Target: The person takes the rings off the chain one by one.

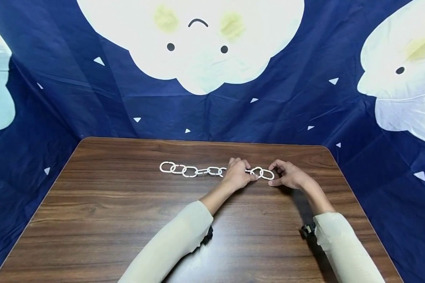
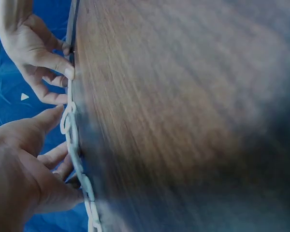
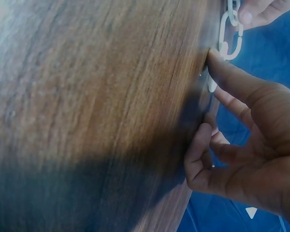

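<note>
A chain of white oval plastic links (image 1: 190, 172) lies across the table, stretched left to right. My left hand (image 1: 236, 173) lies over the right part of the chain and hides a few links. Its thumb tip rests by a link near the right end, with the other fingers reaching to the far side. At the chain's end, my right hand (image 1: 288, 175) has its thumb and index finger spread on either side of the last link (image 1: 267, 175). In the right wrist view, the right thumb touches the tabletop beside that link, and the other fingers bend loosely.
The brown wood-grain table (image 1: 127, 220) has rounded far corners. Behind and beside it hangs a dark blue cloth (image 1: 212, 118) with white clouds and small triangles. Each sleeve bears a dark wrist device (image 1: 307, 230).
</note>
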The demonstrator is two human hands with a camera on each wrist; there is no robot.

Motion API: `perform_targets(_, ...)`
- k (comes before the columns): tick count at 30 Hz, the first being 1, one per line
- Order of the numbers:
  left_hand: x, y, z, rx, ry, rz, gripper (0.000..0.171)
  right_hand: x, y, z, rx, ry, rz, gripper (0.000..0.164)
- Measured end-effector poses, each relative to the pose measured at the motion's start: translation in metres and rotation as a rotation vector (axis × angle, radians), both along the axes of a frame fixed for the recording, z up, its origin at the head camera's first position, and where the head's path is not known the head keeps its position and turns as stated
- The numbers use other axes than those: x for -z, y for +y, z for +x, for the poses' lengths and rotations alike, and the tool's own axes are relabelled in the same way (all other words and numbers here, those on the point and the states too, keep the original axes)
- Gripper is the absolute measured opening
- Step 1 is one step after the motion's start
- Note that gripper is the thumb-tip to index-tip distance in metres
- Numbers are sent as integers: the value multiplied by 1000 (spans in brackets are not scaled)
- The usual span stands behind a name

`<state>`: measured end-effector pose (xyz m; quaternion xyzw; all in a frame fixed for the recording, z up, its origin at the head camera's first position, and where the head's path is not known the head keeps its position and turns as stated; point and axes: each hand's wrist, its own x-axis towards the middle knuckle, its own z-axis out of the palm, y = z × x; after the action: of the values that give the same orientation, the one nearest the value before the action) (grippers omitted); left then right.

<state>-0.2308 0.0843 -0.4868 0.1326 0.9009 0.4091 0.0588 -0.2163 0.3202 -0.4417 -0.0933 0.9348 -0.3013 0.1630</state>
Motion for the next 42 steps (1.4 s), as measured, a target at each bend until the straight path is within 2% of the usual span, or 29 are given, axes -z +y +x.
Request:
perform_targets(2, -2, 0, 0, -4, -6, -15, 41, -1, -1, 0, 2, -2, -1, 48)
perform_targets(8, -18, -2, 7, 4, 11, -109, 33, -4, -3, 2, 14, -20, -1, 49)
perform_targets(12, -18, 0, 9, -8, 18, -103, 29, -5, -4, 1, 15, -30, -14, 47)
perform_targets(20, 7, 7, -2, 4, 7, 10, 13, -5, -6, 0, 38, -17, -31, 43)
perform_targets(24, 16, 6, -4, 31, 35, -6, 13, -2, -10, 0, 64, -30, -38, 44)
perform_targets(30, 21, 5, -6, 97, 74, -77, 15, -1, -18, 0, 64, -14, -30, 41)
perform_targets(35, 17, 3, -3, 146, 62, -85, 16, 1, -21, -2, 43, 12, -55, 37)
perform_targets(36, 15, 3, -2, 157, 58, -88, 16, 2, -20, -2, 37, 14, -62, 38)
perform_targets(39, 3, -2, 2, 199, 49, -112, 17, 22, -7, -13, 5, 36, -93, 40)
perform_targets(42, -6, -6, 4, 244, 21, -131, 18, 52, 10, -29, 11, 50, -91, 45)
